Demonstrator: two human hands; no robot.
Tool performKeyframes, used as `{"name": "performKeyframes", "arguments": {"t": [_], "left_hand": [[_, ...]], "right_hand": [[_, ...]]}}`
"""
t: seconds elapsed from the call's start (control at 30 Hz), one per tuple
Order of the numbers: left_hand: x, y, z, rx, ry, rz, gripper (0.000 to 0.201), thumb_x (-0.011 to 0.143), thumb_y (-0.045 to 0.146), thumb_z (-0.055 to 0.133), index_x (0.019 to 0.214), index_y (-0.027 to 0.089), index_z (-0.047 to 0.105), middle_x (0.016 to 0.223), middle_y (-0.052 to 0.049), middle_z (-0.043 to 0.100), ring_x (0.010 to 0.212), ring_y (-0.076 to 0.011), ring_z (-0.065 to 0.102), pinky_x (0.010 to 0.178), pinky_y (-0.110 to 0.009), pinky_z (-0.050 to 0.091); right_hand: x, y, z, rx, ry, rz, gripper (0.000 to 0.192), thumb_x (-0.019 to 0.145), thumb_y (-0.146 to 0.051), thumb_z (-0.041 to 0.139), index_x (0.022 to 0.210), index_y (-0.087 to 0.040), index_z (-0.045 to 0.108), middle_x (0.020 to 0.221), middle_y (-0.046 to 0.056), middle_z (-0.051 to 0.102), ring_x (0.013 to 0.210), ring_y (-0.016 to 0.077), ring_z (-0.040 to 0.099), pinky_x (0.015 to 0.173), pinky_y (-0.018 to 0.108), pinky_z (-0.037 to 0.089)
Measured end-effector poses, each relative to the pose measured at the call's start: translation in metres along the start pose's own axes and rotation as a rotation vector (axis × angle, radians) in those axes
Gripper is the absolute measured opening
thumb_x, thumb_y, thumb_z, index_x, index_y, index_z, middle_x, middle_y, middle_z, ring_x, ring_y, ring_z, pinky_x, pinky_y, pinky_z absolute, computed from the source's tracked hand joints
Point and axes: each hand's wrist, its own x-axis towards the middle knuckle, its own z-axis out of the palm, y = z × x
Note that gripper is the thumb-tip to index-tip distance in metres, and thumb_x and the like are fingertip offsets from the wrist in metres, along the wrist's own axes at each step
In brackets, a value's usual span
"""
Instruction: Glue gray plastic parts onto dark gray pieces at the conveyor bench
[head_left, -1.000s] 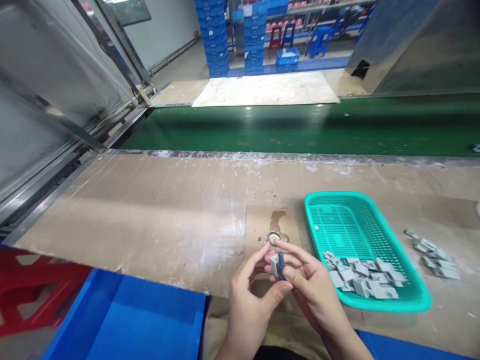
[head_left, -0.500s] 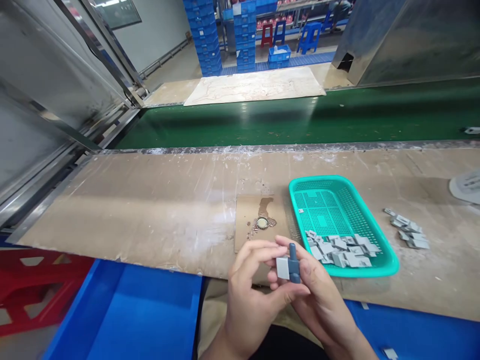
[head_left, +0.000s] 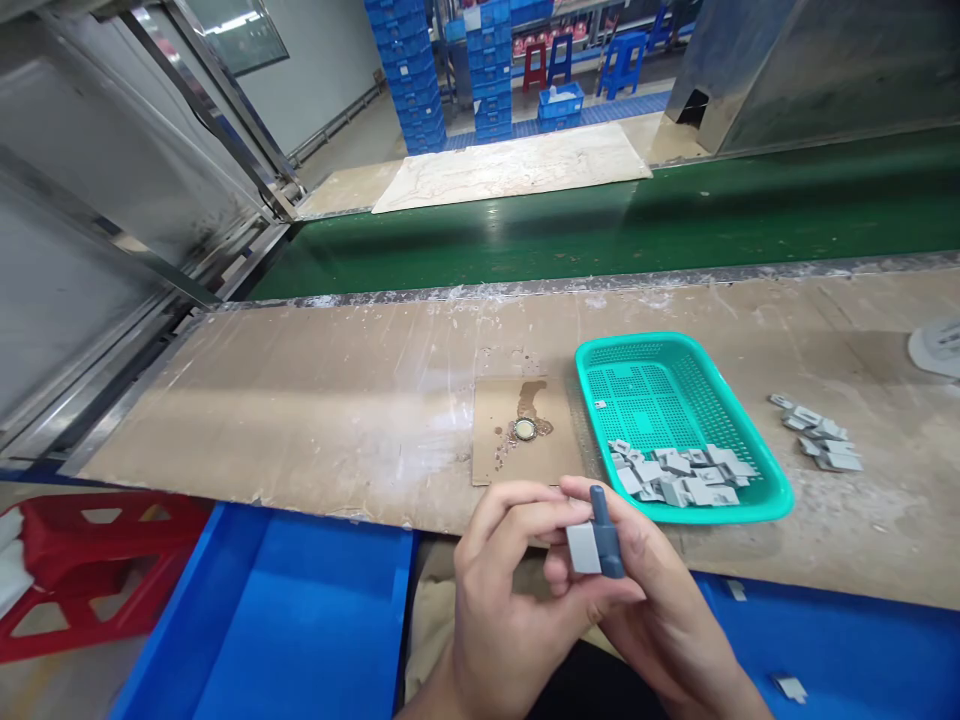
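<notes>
Hands: The left hand (head_left: 499, 600) and right hand (head_left: 645, 600) met at 6 o'clock of the frame, just over the near edge of the workbench (head_left: 315, 400).
Grip: Both sets of fingers were curled closed around one small assembly, a grey clip (head_left: 583, 548) pressed against a dark blue peg (head_left: 606, 530); the left thumb and forefinger pinched the clip from the 9 o'clock side, while the right fingers cradled the peg from 3 o'clock.
Piece in hand: The peg stood roughly upright with the clip touching its left flank; whether the two were fully seated could not be told.
Supply: A green mesh basket (head_left: 750, 500) sat at 1 o'clock of the hands, its near end holding a heap of loose grey clips (head_left: 679, 478).
Second pile: More grey pieces (head_left: 821, 445) lay on the bench at 3 o'clock of the basket, well apart from it.
Progress: Judging by the heap in the basket, many clips appeared unprocessed; one was being worked.
Bins: A blue tray (head_left: 285, 620) lay at 8 o'clock of the hands; another blue tray (head_left: 862, 640) at 4 o'clock held a single grey piece (head_left: 789, 687).
Bench detail: A small metal cap (head_left: 525, 430) rested on a cardboard patch (head_left: 495, 465) at 12 o'clock of the hands.
Backdrop: A green conveyor belt (head_left: 600, 230) ran beyond the bench.
</notes>
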Motion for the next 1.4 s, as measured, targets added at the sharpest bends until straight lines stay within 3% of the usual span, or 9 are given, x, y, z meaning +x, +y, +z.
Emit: {"name": "performKeyframes", "arguments": {"t": [0.13,0.27,0.37,0.57,0.7,0.87,0.97,1.17,1.4], "left_hand": [[-0.002,-0.002,0.000,0.022,-0.041,-0.036,0.050,0.063,0.030,0.080,0.110,0.029,0.063,0.103,-0.002,0.064,0.093,-0.0168,0.062,0.079,-0.025,0.053],[0.000,-0.007,-0.003,0.045,-0.085,-0.077,0.042,0.070,0.023,0.075,0.110,0.029,0.064,0.104,-0.002,0.067,0.094,-0.0173,0.064,0.080,-0.027,0.054],[0.004,-0.011,-0.005,0.008,-0.152,-0.121,0.032,0.071,0.023,0.074,0.102,0.027,0.067,0.099,-0.001,0.069,0.090,-0.0155,0.065,0.081,-0.025,0.053],[0.010,-0.019,-0.003,-0.013,-0.303,-0.053,0.028,0.075,0.020,0.069,0.103,0.022,0.067,0.100,-0.006,0.070,0.094,-0.0192,0.063,0.084,-0.031,0.052],[0.008,-0.028,0.005,-0.111,-0.240,-0.110,0.030,0.069,0.025,0.072,0.098,0.018,0.067,0.094,-0.009,0.068,0.088,-0.0213,0.063,0.080,-0.033,0.053],[0.003,-0.037,0.014,-0.490,-0.197,-0.307,0.034,0.069,0.035,0.073,0.097,0.017,0.067,0.095,-0.011,0.067,0.088,-0.0219,0.064,0.080,-0.033,0.054],[0.002,-0.038,0.018,-0.656,-0.171,-0.370,0.033,0.069,0.035,0.074,0.096,0.018,0.065,0.095,-0.010,0.067,0.089,-0.0219,0.065,0.081,-0.033,0.055],[-0.001,-0.035,0.019,-0.710,-0.211,-0.406,0.033,0.070,0.031,0.074,0.100,0.019,0.064,0.103,-0.011,0.068,0.098,-0.0241,0.064,0.091,-0.040,0.050],[0.001,-0.034,0.019,-0.711,-0.232,-0.385,0.033,0.071,0.031,0.073,0.102,0.022,0.065,0.105,-0.009,0.068,0.098,-0.0230,0.064,0.091,-0.038,0.050]], "right_hand": [[0.004,0.000,-0.005,-0.031,-0.022,-0.080,0.041,0.072,-0.050,0.073,0.105,-0.027,0.063,0.082,0.002,0.069,0.067,0.0152,0.065,0.063,0.025,0.053],[0.002,-0.007,-0.009,-0.372,0.156,-0.223,0.043,0.073,-0.038,0.075,0.111,-0.025,0.059,0.093,0.006,0.070,0.080,0.0199,0.067,0.072,0.030,0.056],[-0.005,-0.013,-0.009,-0.632,0.295,-0.276,0.054,0.073,-0.042,0.073,0.120,-0.023,0.055,0.098,0.007,0.069,0.086,0.0218,0.066,0.077,0.032,0.056],[-0.017,-0.020,-0.012,-0.980,0.354,-0.386,0.054,0.075,-0.044,0.069,0.125,-0.027,0.055,0.100,0.004,0.070,0.087,0.0236,0.066,0.077,0.033,0.056],[-0.020,-0.023,-0.017,-0.991,0.275,-0.369,0.057,0.074,-0.043,0.070,0.126,-0.027,0.054,0.104,0.004,0.070,0.093,0.0256,0.066,0.079,0.033,0.057],[-0.025,-0.023,-0.023,-0.885,0.263,-0.337,0.059,0.073,-0.043,0.072,0.126,-0.025,0.054,0.111,0.006,0.068,0.103,0.0271,0.063,0.083,0.035,0.056],[-0.028,-0.022,-0.024,-0.871,0.258,-0.354,0.057,0.071,-0.042,0.074,0.123,-0.024,0.056,0.109,0.007,0.069,0.098,0.0266,0.065,0.082,0.034,0.057],[-0.029,-0.023,-0.026,-0.843,0.251,-0.351,0.054,0.073,-0.038,0.072,0.123,-0.025,0.056,0.109,0.005,0.069,0.099,0.0242,0.065,0.083,0.030,0.057],[-0.027,-0.024,-0.035,-0.962,0.105,-0.417,0.050,0.079,-0.030,0.068,0.127,-0.030,0.053,0.117,0.003,0.065,0.103,0.0222,0.064,0.084,0.024,0.056]]}}
